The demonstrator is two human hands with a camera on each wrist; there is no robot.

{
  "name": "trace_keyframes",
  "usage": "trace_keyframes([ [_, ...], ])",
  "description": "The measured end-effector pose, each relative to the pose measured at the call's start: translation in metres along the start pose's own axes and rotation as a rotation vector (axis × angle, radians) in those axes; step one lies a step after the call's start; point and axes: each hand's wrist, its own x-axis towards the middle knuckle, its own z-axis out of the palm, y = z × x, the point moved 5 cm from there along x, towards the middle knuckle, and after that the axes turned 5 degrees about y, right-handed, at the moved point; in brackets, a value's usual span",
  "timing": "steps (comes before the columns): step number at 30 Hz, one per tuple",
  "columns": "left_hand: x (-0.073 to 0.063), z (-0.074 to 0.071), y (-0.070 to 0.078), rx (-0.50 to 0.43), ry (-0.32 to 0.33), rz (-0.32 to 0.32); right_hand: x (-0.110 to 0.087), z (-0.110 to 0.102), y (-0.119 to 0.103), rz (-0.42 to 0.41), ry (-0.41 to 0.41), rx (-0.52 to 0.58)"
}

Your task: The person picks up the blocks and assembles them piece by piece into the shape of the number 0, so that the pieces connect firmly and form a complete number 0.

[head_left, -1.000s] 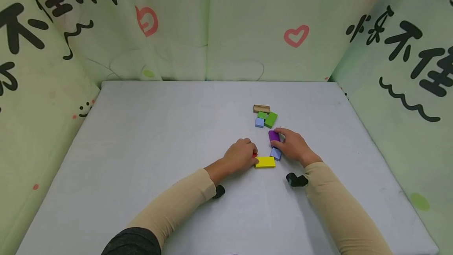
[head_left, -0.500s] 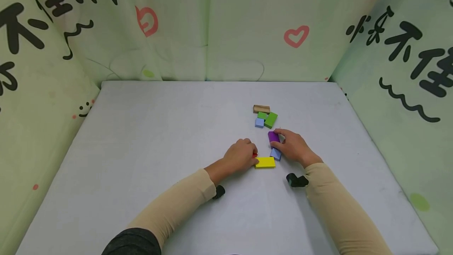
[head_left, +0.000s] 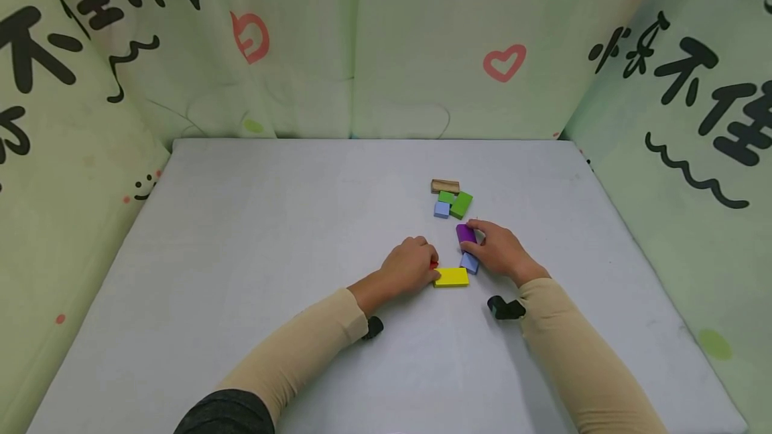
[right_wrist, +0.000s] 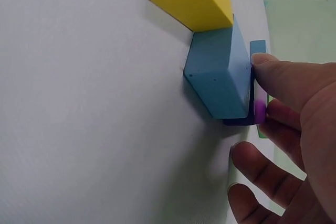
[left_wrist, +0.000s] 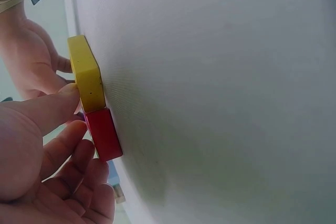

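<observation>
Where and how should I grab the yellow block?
Probably best pinched from above, midway along its long sides: the yellow block lies flat, its near side is bare, and its far side shows a gap between the red block and the nearer blue block.

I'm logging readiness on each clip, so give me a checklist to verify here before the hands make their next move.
1. Right hand pinching the purple block: ok.
2. Left hand gripping the red block, thumb against the yellow block: ok.
3. Red and yellow blocks meeting end to end: ok, seen from the left wrist.
4. Near blue block squared up with the yellow block: not ok, it sits at an angle.
5. Purple block touching the near blue block: cannot tell, the right thumb partly covers the join.
6. Wooden block apart from both hands: ok.
</observation>
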Motion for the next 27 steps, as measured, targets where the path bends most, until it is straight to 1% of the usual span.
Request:
trace_keyframes([
  [8,0.001,0.001,-0.001,0.004,-0.003,-0.007,0.0,-0.001,-0.001,-0.011,0.0,-0.006],
  [16,0.001,0.001,-0.001,0.002,-0.012,-0.005,0.0,-0.008,-0.001,-0.004,0.013,0.019],
  [23,0.003,0.003,-0.002,0.008,-0.017,0.003,0.006,-0.014,-0.005,-0.015,0.007,0.019],
  [27,0.003,0.003,-0.002,0.02,-0.015,0.006,0.011,-0.017,-0.008,-0.006,0.007,0.028],
])
